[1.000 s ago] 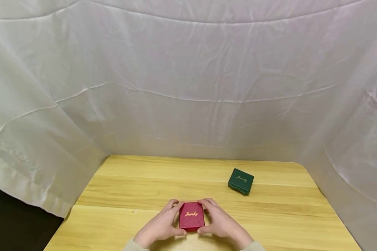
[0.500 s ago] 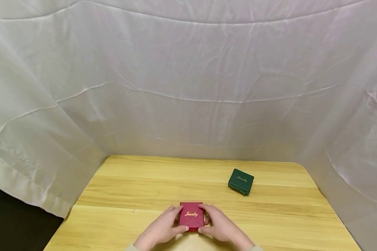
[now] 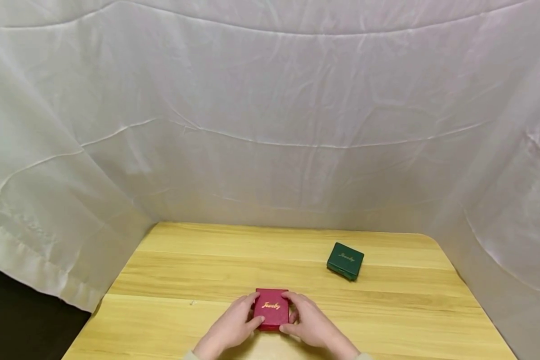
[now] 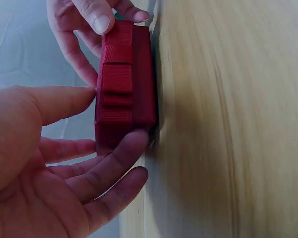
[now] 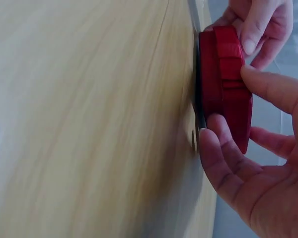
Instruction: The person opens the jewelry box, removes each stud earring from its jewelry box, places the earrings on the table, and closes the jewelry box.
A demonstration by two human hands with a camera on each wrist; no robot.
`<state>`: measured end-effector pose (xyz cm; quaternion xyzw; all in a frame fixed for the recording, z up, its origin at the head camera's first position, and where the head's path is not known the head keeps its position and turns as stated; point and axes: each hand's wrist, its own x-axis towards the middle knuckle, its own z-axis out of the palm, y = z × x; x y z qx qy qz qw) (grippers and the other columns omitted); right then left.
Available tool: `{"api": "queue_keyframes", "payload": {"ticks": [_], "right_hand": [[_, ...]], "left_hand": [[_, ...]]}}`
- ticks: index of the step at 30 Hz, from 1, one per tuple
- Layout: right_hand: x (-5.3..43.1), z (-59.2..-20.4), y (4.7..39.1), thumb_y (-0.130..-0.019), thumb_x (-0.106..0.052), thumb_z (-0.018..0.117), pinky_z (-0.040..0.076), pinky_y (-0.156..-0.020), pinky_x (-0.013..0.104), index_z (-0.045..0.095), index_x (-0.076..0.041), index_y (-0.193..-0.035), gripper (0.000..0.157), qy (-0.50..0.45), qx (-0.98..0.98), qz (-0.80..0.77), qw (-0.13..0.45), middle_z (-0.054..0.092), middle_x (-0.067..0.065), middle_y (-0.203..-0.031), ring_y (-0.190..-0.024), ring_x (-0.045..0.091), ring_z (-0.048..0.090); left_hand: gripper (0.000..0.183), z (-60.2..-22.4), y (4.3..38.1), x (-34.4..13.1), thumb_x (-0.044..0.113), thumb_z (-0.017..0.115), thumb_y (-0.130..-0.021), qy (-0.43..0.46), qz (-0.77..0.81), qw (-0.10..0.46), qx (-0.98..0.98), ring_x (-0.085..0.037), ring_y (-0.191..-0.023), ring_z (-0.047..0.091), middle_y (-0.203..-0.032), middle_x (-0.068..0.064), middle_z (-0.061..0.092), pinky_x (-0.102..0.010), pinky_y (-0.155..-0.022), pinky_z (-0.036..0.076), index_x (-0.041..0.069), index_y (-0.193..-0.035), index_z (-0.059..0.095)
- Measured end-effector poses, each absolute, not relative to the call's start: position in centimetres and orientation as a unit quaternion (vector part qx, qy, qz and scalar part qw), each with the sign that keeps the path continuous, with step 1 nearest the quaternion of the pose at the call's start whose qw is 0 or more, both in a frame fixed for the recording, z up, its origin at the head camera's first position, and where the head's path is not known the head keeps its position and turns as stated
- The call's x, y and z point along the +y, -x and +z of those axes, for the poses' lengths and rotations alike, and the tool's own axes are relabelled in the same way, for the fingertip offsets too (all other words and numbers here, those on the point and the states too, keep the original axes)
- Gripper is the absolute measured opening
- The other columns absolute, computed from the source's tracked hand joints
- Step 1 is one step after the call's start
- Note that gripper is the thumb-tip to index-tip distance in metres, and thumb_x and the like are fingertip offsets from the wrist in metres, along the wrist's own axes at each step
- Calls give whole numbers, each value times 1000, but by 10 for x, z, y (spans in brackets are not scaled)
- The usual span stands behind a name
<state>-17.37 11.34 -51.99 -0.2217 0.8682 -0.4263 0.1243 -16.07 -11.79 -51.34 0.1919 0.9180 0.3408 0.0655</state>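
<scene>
A closed red jewelry box [image 3: 272, 311] with gold "Jewelry" lettering sits on the table near its front. My left hand [image 3: 231, 322] holds its left side, with the thumb on the lid's front left corner and the index fingertip near the back left corner. On the opposite side, my right hand [image 3: 312, 322] grips it with the thumb at the front right corner and fingers along the right side. Both wrist views show a red ribbon bow [image 4: 118, 74] on the box's front face. In the right wrist view, the fingertips touch the red box [image 5: 213, 74] low on its side.
Farther back and to the right, a closed green jewelry box [image 3: 345, 261] lies at an angle on the wooden table [image 3: 184, 270]. A tiny pale speck [image 3: 193, 302] is on the tabletop at left. Pale fabric curtains [image 3: 297, 125] enclose the back and sides.
The red box has shifted slightly left and away from me, with both hands following it. My left thumb has moved up from the front edge onto the lid. The green box has stayed put.
</scene>
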Motion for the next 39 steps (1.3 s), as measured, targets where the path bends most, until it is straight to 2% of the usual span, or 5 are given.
{"api": "queue_keyframes", "payload": {"ticks": [4, 8, 16, 25, 39], "right_hand": [[104, -518, 175, -81, -18, 80, 49, -64, 22, 48, -1, -139, 69, 227, 869, -427, 103, 55, 3, -106, -77, 10, 56], [94, -517, 176, -81, -18, 80, 50, -66, 22, 48, -1, -140, 69, 229, 865, -437, 87, 55, 8, -115, -80, 11, 56], [71, -520, 183, -91, -17, 70, 50, -71, 23, 50, 0, -140, 56, 242, 865, -437, 49, 56, 15, -121, -85, 10, 57], [42, -526, 185, -86, -13, 73, 48, -71, 23, 52, 0, -138, 57, 229, 867, -439, 54, 57, 10, -115, -81, 8, 55], [13, -531, 181, -85, -14, 74, 47, -63, 19, 52, -2, -138, 59, 223, 864, -444, 79, 55, 6, -108, -73, 3, 50]], "left_hand": [[58, -513, 163, -125, 19, 68, -92, -182, 369, 53, 910, -19, -93, 63, -117, -19, 60, -36, -82, 55, -9, -138, 46], [58, -511, 165, -134, 17, 68, -92, -178, 379, 38, 907, -13, -86, 60, -114, -15, 60, -31, -76, 54, -9, -138, 46], [58, -506, 171, -154, 16, 69, -91, -162, 384, 24, 909, -18, -87, 62, -109, -12, 62, -33, -75, 55, -8, -138, 46], [54, -509, 173, -177, 10, 70, -90, -154, 392, 28, 907, -16, -83, 61, -101, -8, 63, -29, -69, 54, -10, -134, 49], [54, -511, 168, -203, 5, 69, -89, -130, 397, 50, 907, -20, -84, 61, -102, -12, 63, -28, -70, 53, -12, -135, 47]]}}
